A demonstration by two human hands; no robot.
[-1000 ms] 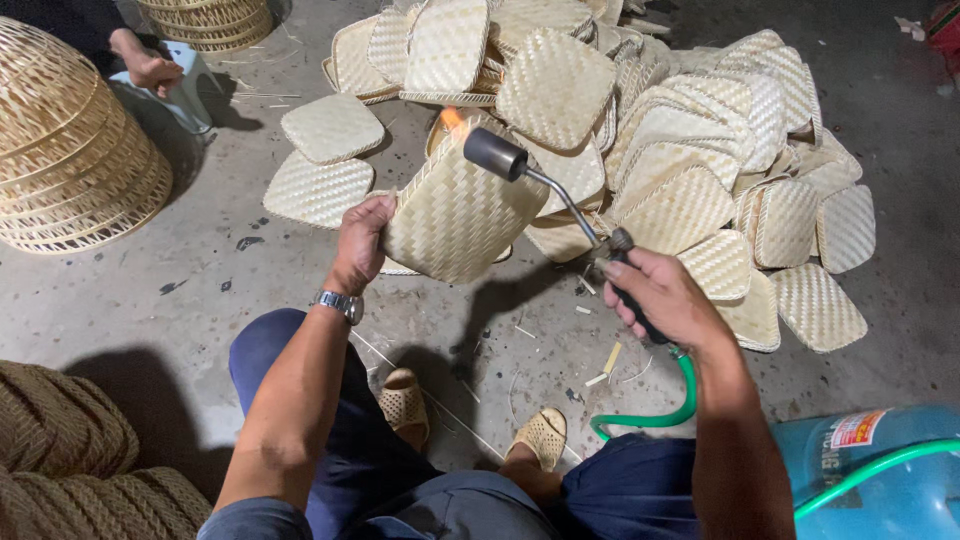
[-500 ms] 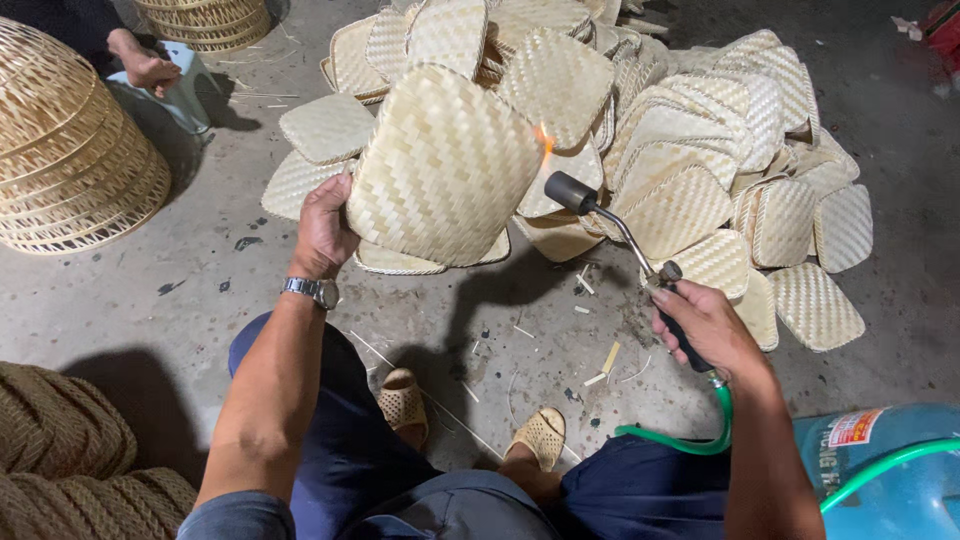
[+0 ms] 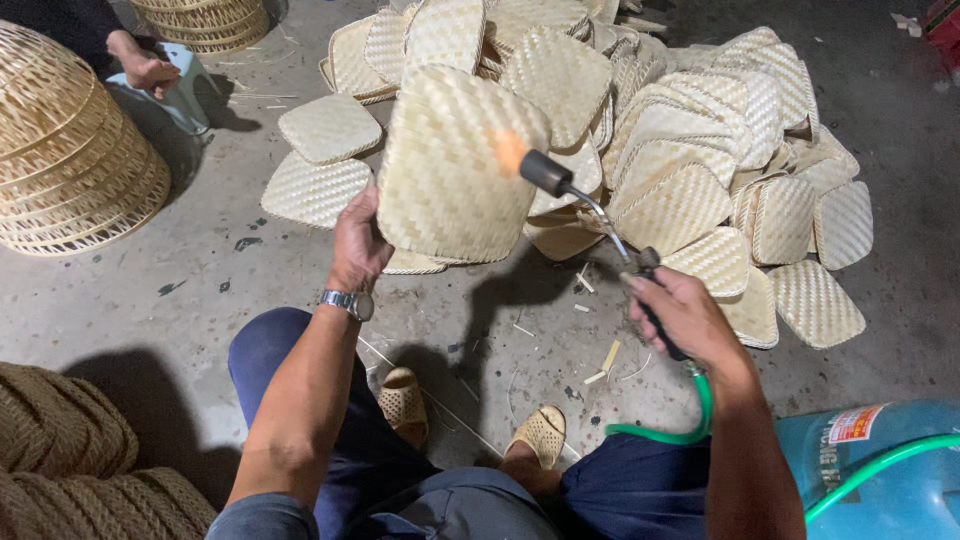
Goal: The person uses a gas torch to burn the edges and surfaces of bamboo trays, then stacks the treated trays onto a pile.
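Torch (image 3: 590, 205) gripped in right hand (image 3: 685, 315), nozzle aimed up-left; left hand (image 3: 358, 245) clasps upright woven tray (image 3: 455, 165).

Blue gas cylinder (image 3: 880, 480) and rope coil (image 3: 70, 470) cut by frame edges — torch handle (image 3: 665, 335) buried in fist.

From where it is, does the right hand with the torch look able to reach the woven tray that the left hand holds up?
Probably yes. The right hand holds the torch, whose flame already plays on the woven tray gripped by the left hand; nothing stands between them.
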